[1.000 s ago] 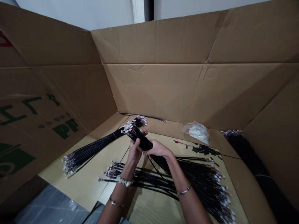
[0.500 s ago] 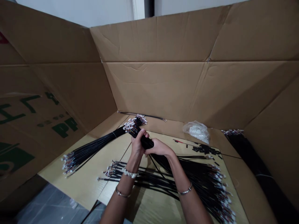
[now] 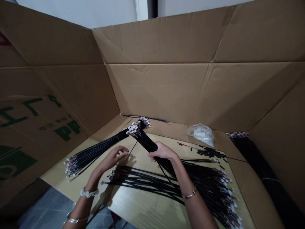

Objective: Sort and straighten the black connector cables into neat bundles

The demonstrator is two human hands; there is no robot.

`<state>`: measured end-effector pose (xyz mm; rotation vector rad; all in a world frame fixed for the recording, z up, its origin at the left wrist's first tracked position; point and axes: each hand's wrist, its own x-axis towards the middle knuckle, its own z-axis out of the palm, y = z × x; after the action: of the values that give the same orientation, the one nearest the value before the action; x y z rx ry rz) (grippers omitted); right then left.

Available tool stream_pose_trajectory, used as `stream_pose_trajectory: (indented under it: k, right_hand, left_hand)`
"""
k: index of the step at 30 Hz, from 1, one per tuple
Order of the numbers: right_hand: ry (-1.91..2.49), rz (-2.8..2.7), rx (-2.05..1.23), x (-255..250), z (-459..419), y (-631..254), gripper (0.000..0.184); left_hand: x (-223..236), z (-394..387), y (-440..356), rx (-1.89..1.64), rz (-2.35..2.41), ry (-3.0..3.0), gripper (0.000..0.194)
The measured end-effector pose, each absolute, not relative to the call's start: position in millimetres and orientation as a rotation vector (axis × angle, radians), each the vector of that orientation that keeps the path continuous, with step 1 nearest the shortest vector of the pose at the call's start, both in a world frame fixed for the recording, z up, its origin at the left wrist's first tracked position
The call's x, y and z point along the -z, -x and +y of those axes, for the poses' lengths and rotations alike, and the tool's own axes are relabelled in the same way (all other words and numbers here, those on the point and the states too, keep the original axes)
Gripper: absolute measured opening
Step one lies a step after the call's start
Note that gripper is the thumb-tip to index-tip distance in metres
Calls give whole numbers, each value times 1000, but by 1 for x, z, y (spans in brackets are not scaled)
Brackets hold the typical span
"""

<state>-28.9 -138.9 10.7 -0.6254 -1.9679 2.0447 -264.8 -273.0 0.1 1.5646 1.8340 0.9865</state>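
My right hand (image 3: 163, 150) is wrapped round a thick bundle of black cables (image 3: 146, 140), whose white connectors and coloured wire ends point up and left. The rest of that bundle runs down to the right beneath my forearm. My left hand (image 3: 116, 156) hovers over the board with its fingers loosely curled and apart, holding nothing. Below it lie several loose black cables (image 3: 143, 179) with connector ends at the left. A tied bundle of black cables (image 3: 100, 146) rests to the left, its far end beside the held bundle's connectors.
A clear plastic bag of small white parts (image 3: 201, 134) sits at the back right. Short black sleeves (image 3: 209, 152) are scattered in front of it. Another tied cable bundle (image 3: 267, 173) lies along the right. Tall cardboard walls (image 3: 157, 89) enclose the board.
My left hand has let go of the cable bundle and moved down and left. My right hand keeps its grip in nearly the same place.
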Motion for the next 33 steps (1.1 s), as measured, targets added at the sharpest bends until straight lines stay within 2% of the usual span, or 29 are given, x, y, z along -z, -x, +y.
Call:
stream_pose_trajectory:
  k: [5, 13, 17, 20, 27, 33]
  right_hand:
    - [654, -1994, -2044, -8, -138, 29, 21]
    - [701, -1975, -2013, -12, -143, 28, 19]
    - [691, -1977, -2018, -12, -142, 28, 18]
    - [735, -2006, -2007, -12, -142, 29, 17]
    - [685, -2024, -2002, -11, -140, 30, 18]
    - [584, -1968, -2094, 2, -139, 34, 28]
  left_hand:
    - [25, -296, 298, -692, 1890, -1647, 35]
    - [30, -293, 299, -639, 1861, -1635, 24]
    - [28, -290, 302, -683, 1838, -1635, 29]
    - [23, -286, 299, -797, 1856, -1612, 36]
    - [-16, -274, 265, -1464, 1607, -1267, 44]
    - [-32, -257, 242, -1599, 1515, -1139, 41]
